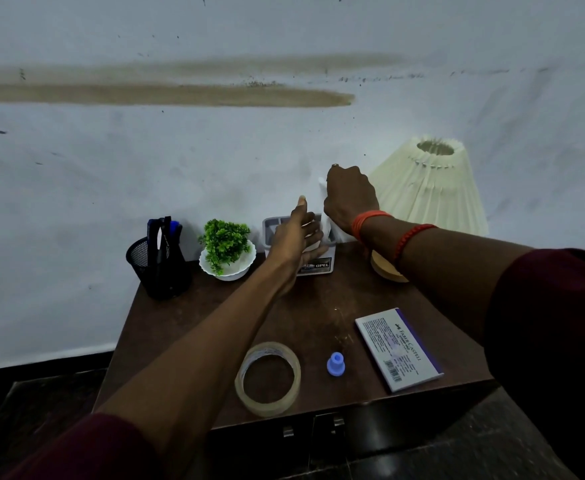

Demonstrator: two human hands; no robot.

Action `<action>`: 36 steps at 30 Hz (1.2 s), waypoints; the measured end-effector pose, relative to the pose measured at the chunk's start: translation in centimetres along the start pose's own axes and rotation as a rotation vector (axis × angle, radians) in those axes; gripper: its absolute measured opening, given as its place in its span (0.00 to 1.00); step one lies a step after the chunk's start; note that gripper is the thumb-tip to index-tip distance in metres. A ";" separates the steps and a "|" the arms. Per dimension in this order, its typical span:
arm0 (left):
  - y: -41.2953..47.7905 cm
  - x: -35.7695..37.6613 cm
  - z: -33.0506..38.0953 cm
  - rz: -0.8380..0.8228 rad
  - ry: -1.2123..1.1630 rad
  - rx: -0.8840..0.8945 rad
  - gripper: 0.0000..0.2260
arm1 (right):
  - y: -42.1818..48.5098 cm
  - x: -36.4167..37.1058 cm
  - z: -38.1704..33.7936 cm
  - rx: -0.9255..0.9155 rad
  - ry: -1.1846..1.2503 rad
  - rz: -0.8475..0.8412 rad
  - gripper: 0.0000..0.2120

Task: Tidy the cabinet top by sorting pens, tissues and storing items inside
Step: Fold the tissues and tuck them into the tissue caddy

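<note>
The tissue [322, 186] is a thin white sheet, seen only as a pale strip at the edge of the right grip [350, 199]. That grip is curled into a fist round its upper part, knuckles up, with red bands on the wrist. The strip stands nearly upright, its long axis running from the fist straight down into the tissue holder [273, 230] directly beneath. The holder is a white and grey box with open compartments on top and a label on its front face.

The left grip [296, 237] lies just below and to the left of the right one. Its fingers are stretched out flat over the holder's top and front and its thumb points up; it clasps nothing.

Left of the left grip stand a small green plant [226, 241] in a white bowl, then a black mesh cup [161, 271] with pens [165, 230] standing upright in it. Just right of the right grip is a pleated cream lamp [429, 192]. Nearer the person than both grips, a tape roll [268, 407], a blue cap [335, 364] and a flat white box [400, 348] lie on the brown cabinet top [319, 306].
</note>
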State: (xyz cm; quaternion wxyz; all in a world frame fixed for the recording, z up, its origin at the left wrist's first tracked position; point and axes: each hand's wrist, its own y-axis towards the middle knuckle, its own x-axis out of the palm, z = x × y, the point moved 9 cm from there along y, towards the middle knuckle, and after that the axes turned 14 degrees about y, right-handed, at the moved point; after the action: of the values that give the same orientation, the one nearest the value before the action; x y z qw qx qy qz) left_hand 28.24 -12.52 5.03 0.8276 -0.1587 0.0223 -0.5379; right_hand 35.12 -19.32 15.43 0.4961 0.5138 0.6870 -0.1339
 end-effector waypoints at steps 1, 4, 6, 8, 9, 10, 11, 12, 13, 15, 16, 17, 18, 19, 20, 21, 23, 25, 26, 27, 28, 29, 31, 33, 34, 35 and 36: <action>-0.1 0.0 0.1 -0.006 -0.007 -0.002 0.25 | 0.0 0.2 0.0 0.000 -0.011 -0.009 0.11; -0.2 0.1 0.2 -0.018 -0.018 -0.003 0.26 | -0.1 0.9 0.1 -0.009 -0.040 -0.033 0.14; -0.1 -0.1 0.1 -0.016 -0.019 -0.001 0.26 | -0.1 1.3 0.1 -0.018 -0.052 -0.035 0.13; 0.0 -0.4 0.0 -0.013 -0.016 0.004 0.26 | -0.2 2.0 0.3 -0.016 -0.057 -0.049 0.12; -0.1 -0.4 0.0 -0.015 -0.010 0.007 0.25 | -0.2 2.2 0.4 -0.013 -0.059 -0.057 0.12; -0.1 -0.5 -0.1 -0.016 -0.004 0.009 0.24 | -0.3 2.4 0.4 -0.010 -0.063 -0.064 0.13; -0.2 -0.5 -0.1 -0.018 0.004 0.013 0.22 | -0.4 2.6 0.4 -0.009 -0.068 -0.070 0.13; -0.2 -0.6 -0.1 -0.019 0.009 0.015 0.20 | -0.4 2.8 0.4 -0.010 -0.072 -0.075 0.13; -0.2 -0.7 -0.1 -0.017 0.011 0.015 0.18 | -0.4 3.0 0.4 -0.011 -0.075 -0.085 0.13; -0.3 -1.0 -0.1 -0.012 0.004 0.009 0.17 | -0.4 3.4 0.3 -0.007 -0.078 -0.111 0.13; -0.4 -1.1 -0.1 -0.010 0.002 0.009 0.16 | -0.4 3.6 0.3 -0.005 -0.080 -0.120 0.14; -0.6 -1.2 0.0 -0.007 0.004 0.011 0.16 | -0.4 3.8 0.3 -0.003 -0.081 -0.125 0.13; -0.7 -1.3 0.0 -0.004 0.003 0.012 0.17 | -0.4 3.9 0.4 -0.002 -0.082 -0.127 0.13; -0.9 -1.4 0.0 -0.001 0.000 0.013 0.17 | -0.4 4.0 0.4 0.000 -0.083 -0.128 0.13; -1.1 -1.5 0.0 0.002 -0.004 0.013 0.18 | -0.4 4.1 0.5 0.001 -0.086 -0.130 0.13; -1.3 -1.6 0.1 0.005 -0.007 0.013 0.18 | -0.4 4.2 0.5 0.004 -0.089 -0.133 0.13; -1.7 -1.7 0.3 0.004 -0.006 0.016 0.20 | -0.4 4.4 0.6 0.010 -0.092 -0.144 0.13; -2.0 -1.9 0.4 0.006 -0.006 0.022 0.20 | -0.4 4.4 0.7 0.015 -0.093 -0.153 0.13; -2.1 -2.1 0.6 0.011 -0.007 0.024 0.19 | -0.3 4.4 0.7 0.017 -0.092 -0.154 0.13; -2.2 -2.2 0.6 0.019 -0.010 0.025 0.17 | -0.2 4.2 0.6 0.016 -0.092 -0.151 0.13; -2.3 -2.4 0.7 0.027 -0.016 0.023 0.17 | -0.1 4.0 0.5 0.010 -0.093 -0.145 0.13; -2.3 -2.5 0.7 0.033 -0.019 0.021 0.16 | -0.1 3.7 0.2 0.000 -0.091 -0.138 0.13; -2.6 -2.7 0.7 0.038 -0.019 0.025 0.18 | 0.1 3.2 -0.3 -0.022 -0.085 -0.125 0.14; -3.0 -2.8 0.7 0.041 -0.012 0.029 0.21 | 0.0 2.6 -0.8 -0.049 -0.084 -0.113 0.16; -3.1 -2.9 0.7 0.045 -0.012 0.028 0.23 | -0.1 2.2 -1.1 -0.062 -0.087 -0.104 0.16; -3.3 -3.1 0.7 0.050 -0.012 0.028 0.24 | -0.3 1.8 -1.3 -0.075 -0.094 -0.089 0.16; -3.5 -3.3 0.8 0.055 -0.011 0.029 0.24 | -0.6 1.3 -1.6 -0.092 -0.110 -0.075 0.15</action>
State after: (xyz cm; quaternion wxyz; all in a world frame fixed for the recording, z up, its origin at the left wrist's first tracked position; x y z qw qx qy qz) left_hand 23.93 -10.66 6.32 0.8445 -0.1487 0.0142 -0.5143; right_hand 33.82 -17.68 14.90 0.5507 0.4562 0.6831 -0.1486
